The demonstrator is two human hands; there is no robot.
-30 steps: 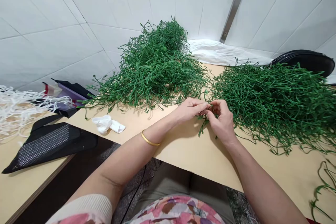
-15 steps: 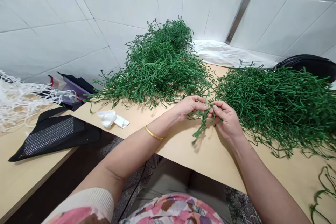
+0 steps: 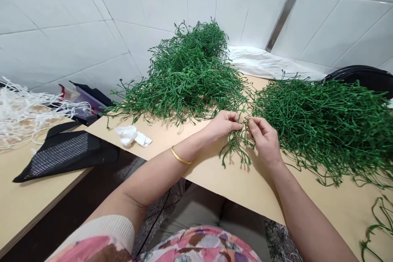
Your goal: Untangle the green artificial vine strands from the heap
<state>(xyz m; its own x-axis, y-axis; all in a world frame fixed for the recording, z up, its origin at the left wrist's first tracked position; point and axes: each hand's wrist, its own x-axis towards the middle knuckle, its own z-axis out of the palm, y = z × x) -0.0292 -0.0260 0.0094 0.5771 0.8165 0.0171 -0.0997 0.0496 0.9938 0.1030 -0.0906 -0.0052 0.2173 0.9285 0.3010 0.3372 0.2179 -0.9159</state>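
– Fanned wider below the grip than a moment ago?
– Yes. Pinching green sprigs (image 3: 234,140) with left hand (image 3: 223,124) and right hand (image 3: 266,139), probably to keep from tangling.

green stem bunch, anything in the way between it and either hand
Nothing visible: the left hand pinches the green stem bunch near its top, and the right hand is directly beside. The back pile and right pile are not in between.

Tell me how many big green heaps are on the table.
2. The left heap lies beyond the left hand; the right heap lies beside the right hand. The small bunch at the hands isn't counted.
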